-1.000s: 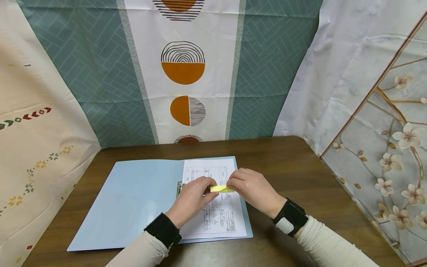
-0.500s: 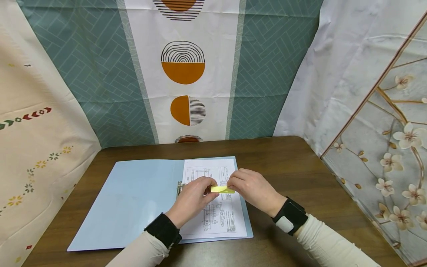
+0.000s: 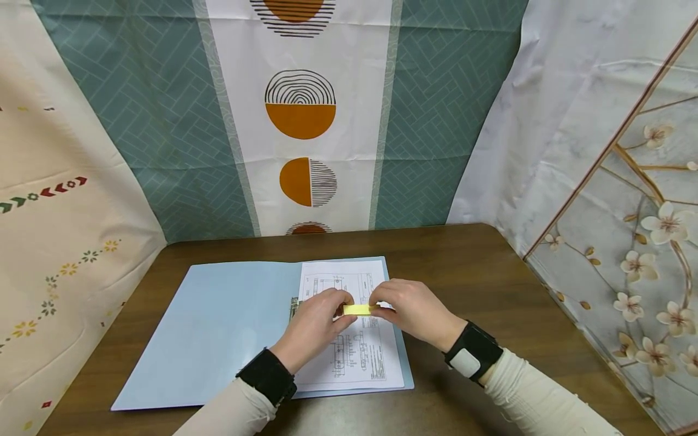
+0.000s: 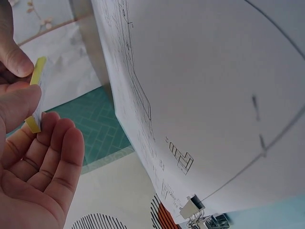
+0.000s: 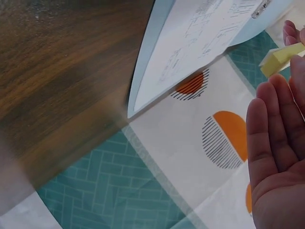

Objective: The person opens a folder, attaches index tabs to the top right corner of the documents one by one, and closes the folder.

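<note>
A small yellow pad of sticky notes is held level above the printed drawing sheets. My left hand pinches its left end between thumb and fingers. At the other end, my right hand grips the pad with thumb and fingertips. The left wrist view shows the left thumb across the yellow pad, with the other fingers loosely bent behind. In the right wrist view a corner of the pad pokes out beyond the right fingers, and the right thumb is mostly hidden.
Beneath the hands lies an open light-blue folder, its metal clip at the spine beside the sheets. It rests on a brown wooden table. Patterned cloths hang behind and at both sides.
My right fingers have shifted slightly left along the pad, and the thumb now shows below it. The curved top strip seen earlier now looks flat. The left hand stays in place.
</note>
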`<state>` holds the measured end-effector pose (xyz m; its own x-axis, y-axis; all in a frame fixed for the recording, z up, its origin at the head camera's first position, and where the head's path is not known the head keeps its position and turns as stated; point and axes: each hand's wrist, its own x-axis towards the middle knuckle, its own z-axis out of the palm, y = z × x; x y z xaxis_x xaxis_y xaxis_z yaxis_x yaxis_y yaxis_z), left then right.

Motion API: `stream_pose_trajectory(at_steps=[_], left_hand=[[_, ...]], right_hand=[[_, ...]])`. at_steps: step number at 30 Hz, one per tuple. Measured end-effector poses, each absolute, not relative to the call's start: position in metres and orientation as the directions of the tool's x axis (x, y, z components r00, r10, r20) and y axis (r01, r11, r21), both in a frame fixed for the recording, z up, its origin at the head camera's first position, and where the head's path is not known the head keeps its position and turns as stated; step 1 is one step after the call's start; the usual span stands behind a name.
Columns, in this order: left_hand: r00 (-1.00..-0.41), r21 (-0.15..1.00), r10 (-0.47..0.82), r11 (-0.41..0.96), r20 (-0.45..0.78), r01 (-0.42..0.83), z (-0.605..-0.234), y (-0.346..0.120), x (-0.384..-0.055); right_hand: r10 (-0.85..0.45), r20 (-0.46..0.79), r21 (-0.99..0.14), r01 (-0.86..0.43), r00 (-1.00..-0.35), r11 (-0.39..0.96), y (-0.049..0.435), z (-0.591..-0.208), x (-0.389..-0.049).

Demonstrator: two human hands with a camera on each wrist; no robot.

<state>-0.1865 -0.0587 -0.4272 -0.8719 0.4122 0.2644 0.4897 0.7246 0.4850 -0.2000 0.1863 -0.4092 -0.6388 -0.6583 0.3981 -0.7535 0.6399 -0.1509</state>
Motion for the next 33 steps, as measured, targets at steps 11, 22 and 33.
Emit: stream_pose_trajectory(at_steps=[11,22,33], left_hand=[[-0.879,0.499,0.407,0.723,0.25,0.477,-0.426,-0.059,-0.186],[-0.88,0.495,0.405,0.727,0.249,0.475,-0.426,-0.06,-0.187],[-0.881,0.492,0.401,0.731,0.252,0.473,-0.424,-0.062,-0.186]], right_hand=[[-0.665,0.372,-0.168,-0.752,-0.647,0.637,0.184,-0.407,-0.2],[-0.67,0.373,-0.187,-0.759,-0.642,0.623,0.184,-0.398,-0.199],[-0.703,0.39,-0.117,-0.79,-0.594,0.602,0.183,-0.399,-0.2]])
